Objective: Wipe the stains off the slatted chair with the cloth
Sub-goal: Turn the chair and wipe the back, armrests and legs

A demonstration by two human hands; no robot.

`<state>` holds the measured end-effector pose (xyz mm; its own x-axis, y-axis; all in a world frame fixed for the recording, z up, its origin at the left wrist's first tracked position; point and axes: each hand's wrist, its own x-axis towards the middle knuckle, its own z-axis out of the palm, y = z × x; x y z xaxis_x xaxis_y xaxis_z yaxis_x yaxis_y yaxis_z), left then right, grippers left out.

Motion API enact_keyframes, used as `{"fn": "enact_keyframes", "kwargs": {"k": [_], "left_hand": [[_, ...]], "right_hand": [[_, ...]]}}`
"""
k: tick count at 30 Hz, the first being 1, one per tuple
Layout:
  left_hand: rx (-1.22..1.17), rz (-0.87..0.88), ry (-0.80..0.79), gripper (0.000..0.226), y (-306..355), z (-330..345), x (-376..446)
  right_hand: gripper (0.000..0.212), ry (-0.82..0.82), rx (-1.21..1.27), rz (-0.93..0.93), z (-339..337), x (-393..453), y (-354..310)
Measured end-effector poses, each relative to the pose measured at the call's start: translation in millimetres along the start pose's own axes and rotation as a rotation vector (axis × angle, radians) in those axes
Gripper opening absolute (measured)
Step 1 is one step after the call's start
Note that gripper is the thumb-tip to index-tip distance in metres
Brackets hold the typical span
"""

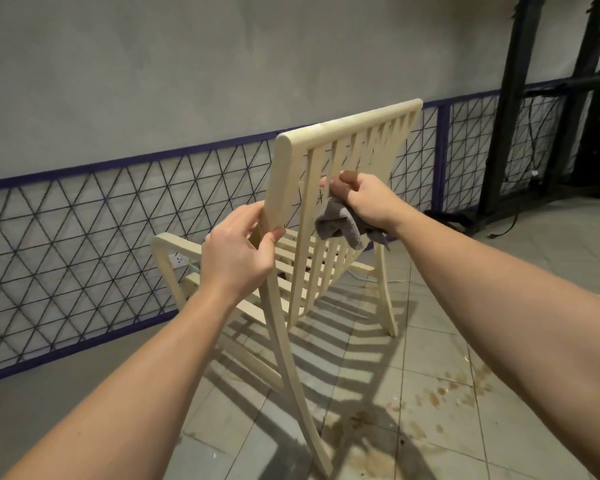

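Observation:
A cream slatted chair stands on the tiled floor with its back toward me. My left hand grips the left upright of the backrest, thumb in front and fingers behind. My right hand holds a grey cloth against the back slats near the left side, with its fingertips on a slat. Part of the cloth hangs loose below the hand. Small dark marks show on the slats near the cloth.
A concrete wall with a purple-framed wire lattice runs behind the chair. A black metal frame and cables stand at the right. Brown stains spot the floor tiles at the lower right. A wall socket sits behind the chair's armrest.

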<state>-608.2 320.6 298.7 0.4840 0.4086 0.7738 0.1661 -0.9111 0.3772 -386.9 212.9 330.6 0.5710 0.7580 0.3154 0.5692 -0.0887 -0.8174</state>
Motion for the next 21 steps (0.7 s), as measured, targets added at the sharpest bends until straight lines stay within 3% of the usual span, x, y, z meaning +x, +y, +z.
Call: {"fn": "enact_keyframes", "kwargs": {"k": [3,6,10,12,21], "left_hand": [[-0.045,-0.022,0.026,0.029,-6.2,-8.8,-8.2],[-0.095,-0.037,0.028,0.033,-12.3,-18.0,-14.6],[-0.102,-0.069,0.042,0.036,-15.8,-23.5,-17.9],[-0.113,-0.085,0.063,0.036,-20.7,-23.2,-17.7],[-0.224,-0.179,0.048,0.015,-66.6,-38.3,-5.4]], "right_hand": [[0.019,-0.047,-0.011,-0.024,5.4,-4.8,-7.0],[0.015,-0.033,0.037,-0.05,13.2,-9.4,-12.8],[0.048,-0.007,0.11,-0.034,22.6,-12.2,-18.1],[0.042,0.008,0.131,-0.028,27.1,-14.0,-21.0],[0.056,0.068,0.207,0.016,70.1,-16.0,-44.7]]}}
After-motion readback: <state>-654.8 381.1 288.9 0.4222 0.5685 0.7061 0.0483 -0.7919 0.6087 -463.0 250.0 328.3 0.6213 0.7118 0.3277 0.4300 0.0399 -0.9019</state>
